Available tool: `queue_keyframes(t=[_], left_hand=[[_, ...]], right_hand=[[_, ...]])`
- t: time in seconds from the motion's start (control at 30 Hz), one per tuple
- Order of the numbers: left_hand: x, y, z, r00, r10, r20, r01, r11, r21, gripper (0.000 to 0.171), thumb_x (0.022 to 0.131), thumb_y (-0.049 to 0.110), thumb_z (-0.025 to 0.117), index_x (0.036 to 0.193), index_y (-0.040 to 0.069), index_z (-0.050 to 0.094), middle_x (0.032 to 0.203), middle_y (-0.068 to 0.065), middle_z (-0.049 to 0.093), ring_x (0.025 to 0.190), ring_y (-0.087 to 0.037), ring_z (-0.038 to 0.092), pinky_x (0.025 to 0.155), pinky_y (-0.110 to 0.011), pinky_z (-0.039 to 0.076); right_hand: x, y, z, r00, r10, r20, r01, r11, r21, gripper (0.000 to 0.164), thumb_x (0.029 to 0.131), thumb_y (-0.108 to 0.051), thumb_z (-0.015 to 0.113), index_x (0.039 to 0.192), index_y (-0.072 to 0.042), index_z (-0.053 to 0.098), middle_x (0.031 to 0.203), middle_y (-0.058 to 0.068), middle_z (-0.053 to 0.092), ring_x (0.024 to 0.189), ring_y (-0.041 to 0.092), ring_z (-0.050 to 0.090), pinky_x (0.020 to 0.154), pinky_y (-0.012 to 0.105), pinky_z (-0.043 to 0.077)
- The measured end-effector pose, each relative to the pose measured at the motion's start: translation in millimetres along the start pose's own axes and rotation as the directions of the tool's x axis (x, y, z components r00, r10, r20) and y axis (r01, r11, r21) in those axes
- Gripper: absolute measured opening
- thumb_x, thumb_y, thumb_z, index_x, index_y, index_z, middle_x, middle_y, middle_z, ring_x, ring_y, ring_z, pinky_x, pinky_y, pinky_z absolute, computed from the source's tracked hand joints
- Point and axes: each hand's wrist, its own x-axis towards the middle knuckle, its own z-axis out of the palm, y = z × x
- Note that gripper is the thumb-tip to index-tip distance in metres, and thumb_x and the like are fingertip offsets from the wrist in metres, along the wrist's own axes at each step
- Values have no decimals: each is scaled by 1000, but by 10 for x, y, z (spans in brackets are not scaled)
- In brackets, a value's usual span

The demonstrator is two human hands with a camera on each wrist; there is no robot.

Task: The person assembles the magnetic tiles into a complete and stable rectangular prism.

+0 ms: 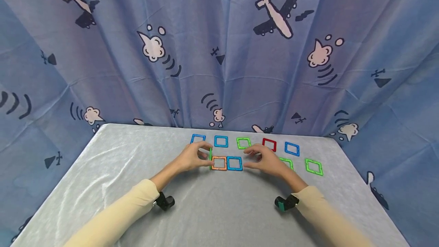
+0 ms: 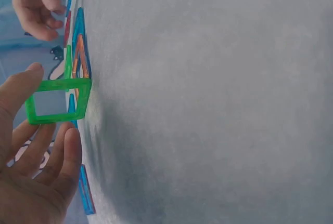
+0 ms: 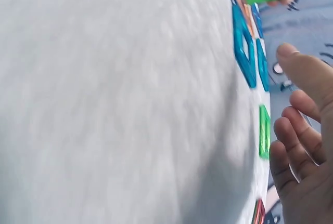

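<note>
My left hand (image 1: 192, 157) holds a green square magnetic tile (image 2: 57, 82) by its opposite edges, thumb on one side and fingers on the other. The tile stands upright, edge-on in the head view, along the left side of an orange square tile (image 1: 219, 163) lying flat. A blue square tile (image 1: 234, 163) lies flat against the orange one's right side. To the right of that blue tile, my right hand (image 1: 265, 160) hovers with thumb and fingers apart and loosely bent. Nothing is between them in the right wrist view.
Along the back of the grey-white cloth table (image 1: 219, 209) lie blue tiles (image 1: 221, 141), a green tile (image 1: 244, 143) and a red tile (image 1: 269, 145). Further right are another blue tile (image 1: 292, 149) and a green tile (image 1: 314, 167). A patterned blue curtain (image 1: 192, 48) hangs behind.
</note>
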Motion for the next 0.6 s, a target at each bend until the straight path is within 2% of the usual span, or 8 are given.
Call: queue_keyframes(t=[0.23,0.47,0.6], left_hand=[[15,7,20,1000,-13,6,12,1000,8,57,82,14,88,131,1,63,122,-12,66,98,-21,69,79,-34,57],[16,2,22,1000,-1,15,1,1000,11,57,83,15,87,132,0,62,124,-13,66,99,-23,69,80,-34,57],[20,2,21,1000,5,21,-5,1000,8,56,84,14,87,132,0,62,124,-15,65,99,-25,69,79,-35,57]], right_hand=[[-268,152,-194,996,45,-80,-39,996,75,42,86,-17,85,120,1,69,115,17,68,102,34,64,85,50,54],[-541,286,-333,990,84,-112,-74,993,90,41,87,-15,84,121,1,68,117,16,67,102,33,63,81,36,56],[-645,344,-396,986,95,-134,-84,993,86,42,87,-15,84,121,3,68,118,18,67,102,35,65,80,33,55]])
